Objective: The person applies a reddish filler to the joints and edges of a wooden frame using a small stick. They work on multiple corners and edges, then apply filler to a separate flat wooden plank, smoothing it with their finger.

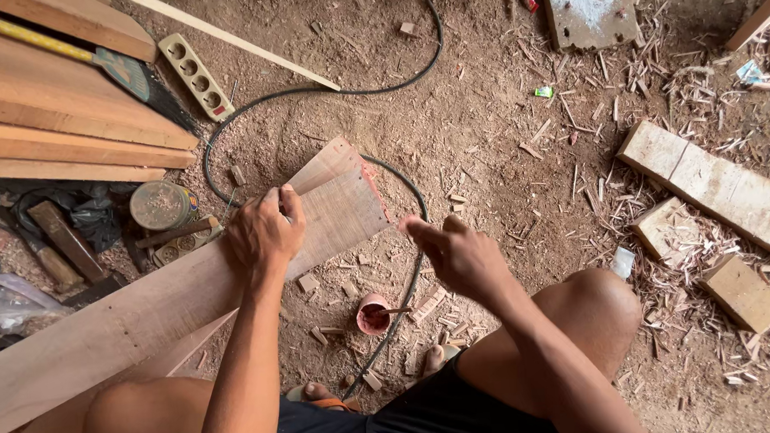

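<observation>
The long plank (147, 313) lay slanted across the person's lap, its far end jutting over the sawdust floor (485, 125). The left hand (264, 232) was curled down on the plank's upper edge near that end, fingers closed over the wood. The right hand (458, 255) hovered just off the plank's end corner, fingers pinched loosely together; whether it held anything small could not be told. Below the plank's end stood a small pink cup (374, 314) with a stick in it, beside the black cable (406, 293); in my judgement, a slip of the plank could tip it or snag the cable. Right of the plank, open floor ran to the wood blocks (712, 185)
</observation>
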The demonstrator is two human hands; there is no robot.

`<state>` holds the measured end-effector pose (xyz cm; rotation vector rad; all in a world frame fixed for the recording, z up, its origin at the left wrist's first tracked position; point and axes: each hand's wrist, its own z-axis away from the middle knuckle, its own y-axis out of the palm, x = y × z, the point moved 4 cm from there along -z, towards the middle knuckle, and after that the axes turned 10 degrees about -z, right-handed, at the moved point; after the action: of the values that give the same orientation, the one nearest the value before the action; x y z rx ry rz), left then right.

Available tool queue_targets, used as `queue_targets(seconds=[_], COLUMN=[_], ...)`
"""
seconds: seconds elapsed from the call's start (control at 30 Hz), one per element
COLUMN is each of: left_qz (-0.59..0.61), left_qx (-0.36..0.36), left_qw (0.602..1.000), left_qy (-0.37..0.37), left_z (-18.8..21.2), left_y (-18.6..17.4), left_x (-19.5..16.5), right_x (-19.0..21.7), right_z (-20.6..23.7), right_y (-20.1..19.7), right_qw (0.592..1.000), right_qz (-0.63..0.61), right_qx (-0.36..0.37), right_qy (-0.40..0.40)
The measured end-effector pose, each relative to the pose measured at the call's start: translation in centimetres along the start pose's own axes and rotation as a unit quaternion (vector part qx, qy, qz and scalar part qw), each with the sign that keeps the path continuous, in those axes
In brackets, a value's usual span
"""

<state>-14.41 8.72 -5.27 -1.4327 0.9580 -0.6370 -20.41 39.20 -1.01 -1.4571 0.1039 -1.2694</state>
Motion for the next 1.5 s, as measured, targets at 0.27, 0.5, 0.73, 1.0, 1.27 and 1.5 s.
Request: queue_targets(seconds=[0.27,0.5,0.73,1.0,1.27,1.5], left_qz=[-0.013,-0.009,-0.037,-0.054,-0.062,-0.059], left_qx=[-0.016,-0.03,-0.03,-0.012,-0.03,0.001], left_qw=[1.0,0.999,0.999,0.998,0.998,0.998], left_qy=[-0.004,0.006,0.005,0.005,0.011,-0.002], left_z=[0.2,0.1,0.3,0.1,0.2,0.1], left_y=[-0.4,-0.3,-0.7,-0.6,-0.4,-0.2], left_x=[-0.3,-0.6,-0.8,-0.5,-0.5,-0.3], right_x=[-3.0,-2.4,-2.7,-0.1,0.1,-2.8], right_z=[-2.0,-1.0,-1.7,-1.6,-1.7,-7.1], right_y=[3.2,5.3,1.3,0.0,-0.8,0.9], right_qw=[0.969,0.964,0.994,0.999,0.999,0.972], right_qz=[-0.245,-0.249,-0.108,0.05,0.009,-0.228], right_qx=[0.023,0.047,-0.015,-0.012,0.043,-0.016], right_qy=[-0.007,0.078,-0.028,-0.011,0.01,-0.047])
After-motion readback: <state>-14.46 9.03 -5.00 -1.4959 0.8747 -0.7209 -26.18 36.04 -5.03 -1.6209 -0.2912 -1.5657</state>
